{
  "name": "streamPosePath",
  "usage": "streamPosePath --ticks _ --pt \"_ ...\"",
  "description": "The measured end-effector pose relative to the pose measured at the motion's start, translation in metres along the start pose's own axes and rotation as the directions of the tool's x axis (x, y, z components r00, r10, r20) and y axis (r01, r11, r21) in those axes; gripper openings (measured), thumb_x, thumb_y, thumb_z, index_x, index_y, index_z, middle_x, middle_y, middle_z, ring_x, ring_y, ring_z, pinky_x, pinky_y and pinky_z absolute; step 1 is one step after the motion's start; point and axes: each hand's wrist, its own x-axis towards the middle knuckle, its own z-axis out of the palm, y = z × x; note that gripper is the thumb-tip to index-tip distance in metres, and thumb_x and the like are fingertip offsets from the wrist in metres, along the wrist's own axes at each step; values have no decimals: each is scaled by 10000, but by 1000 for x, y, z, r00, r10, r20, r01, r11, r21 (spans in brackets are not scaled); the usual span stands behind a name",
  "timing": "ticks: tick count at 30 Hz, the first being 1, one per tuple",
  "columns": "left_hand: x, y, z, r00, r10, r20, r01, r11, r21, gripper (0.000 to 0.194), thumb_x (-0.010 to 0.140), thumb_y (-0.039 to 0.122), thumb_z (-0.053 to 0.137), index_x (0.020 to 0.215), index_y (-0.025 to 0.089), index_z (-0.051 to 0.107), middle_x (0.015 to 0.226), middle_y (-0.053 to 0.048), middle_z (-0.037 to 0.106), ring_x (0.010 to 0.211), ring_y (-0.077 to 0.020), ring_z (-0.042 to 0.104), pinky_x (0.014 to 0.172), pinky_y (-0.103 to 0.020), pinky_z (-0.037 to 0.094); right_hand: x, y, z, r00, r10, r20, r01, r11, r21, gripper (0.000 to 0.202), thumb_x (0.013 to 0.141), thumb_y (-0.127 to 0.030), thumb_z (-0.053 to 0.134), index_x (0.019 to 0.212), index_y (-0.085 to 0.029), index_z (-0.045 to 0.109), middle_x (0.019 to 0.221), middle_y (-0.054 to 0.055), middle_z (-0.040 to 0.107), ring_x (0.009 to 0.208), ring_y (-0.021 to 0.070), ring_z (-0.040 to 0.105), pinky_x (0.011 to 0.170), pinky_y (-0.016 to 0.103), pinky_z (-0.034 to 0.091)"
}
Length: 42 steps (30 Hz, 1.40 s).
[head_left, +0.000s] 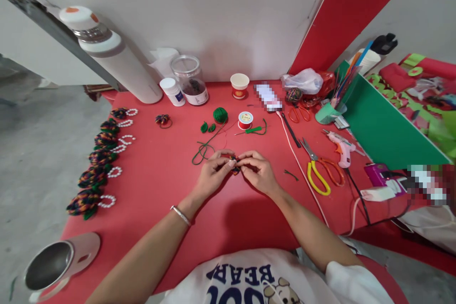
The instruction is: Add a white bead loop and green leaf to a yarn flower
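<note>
Bear-print T-shirt (pixel 245 275) nearest. Beyond, left hand (pixel 216 171) and right hand (pixel 258 171) fingertips pinch multicolour yarn piece (pixel 235 170) between them, over red table (pixel 153 161). Probably light, soft, squashable; best held by edges.

Red table (pixel 142 185): a tall white bottle (pixel 123 71) stands at the far left. A white tub (pixel 173 91) stands just beside a clear jar (pixel 195 86) with dark contents. A paper cup (pixel 240 87) stands right of these. A phone (pixel 268 97), screen obscured, lies near a whitish plastic bag (pixel 304 80). An uncovered mug (pixel 85 249) occupies the near left corner.
</note>
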Motion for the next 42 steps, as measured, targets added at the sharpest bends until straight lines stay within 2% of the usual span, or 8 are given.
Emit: streamPosePath --ticks 6,11,16,21,24,28,36,42 --pt "0 -1 -3 998 -9 64 12 999 -41 378 950 449 570 821 170 790 1184 -152 681 1128 -266 625 989 -408 471 1 4 6 996 -67 -60 61 994 -92 137 912 -277 658 974 -245 776 1038 65 689 933 179 680 809 322 585" --pt "-2 -1 -1 994 24 106 -24 1000 2 315 956 404 575 922 176 790 1302 -154 657 1197 -270 616 1040 -414 455 1 6 8 983 -166 -79 142 958 -248 159 909 -243 668 1023 -264 777 1031 62 736 967 195 669 885 358 553" --pt "-5 2 5 994 76 72 -83 992 99 279 963 345 564 911 177 781 1281 -153 669 1174 -251 631 1023 -411 476 1 4 5 983 -185 -7 175 941 -290 234 922 -192 605 1062 -283 768 1106 66 752 1000 218 660 920 406 538" --pt "-6 3 9 994 106 38 -111 979 168 251 954 294 561 897 190 782 1223 -132 696 1115 -232 660 984 -394 507 1 3 6 988 -150 -35 134 949 -284 232 871 -156 607 969 -282 775 1083 52 762 987 218 677 922 411 545" --pt "-6 3 9 996 94 3 -93 981 168 251 946 264 559 851 186 777 1175 -126 712 1069 -222 678 944 -370 527 -1 -1 6 992 -92 -90 70 974 -217 197 828 -142 617 885 -263 762 1056 54 758 953 205 684 839 360 561" --pt "-5 2 8 997 80 -9 -77 984 158 234 928 229 563 846 183 777 1156 -128 720 1057 -223 685 918 -365 539 -2 -4 3 991 110 -76 -114 992 -54 100 830 -194 622 817 -220 718 1049 66 690 826 165 651 600 260 503" --pt "-7 2 12 994 103 -36 -95 979 181 162 856 174 624 894 185 780 1147 -128 713 991 -222 697 838 -360 579 0 -5 -2 964 192 184 -201 979 31 146 934 -346 568 877 -222 620 991 40 531 952 169 548 850 310 487" --pt "-8 2 15 988 155 -23 -145 961 237 163 877 191 623 933 194 776 1147 -127 712 971 -212 703 803 -334 592 -4 -9 -11 904 321 281 -400 867 297 393 890 -582 622 774 -210 571 1040 37 505 694 108 445 600 245 434"
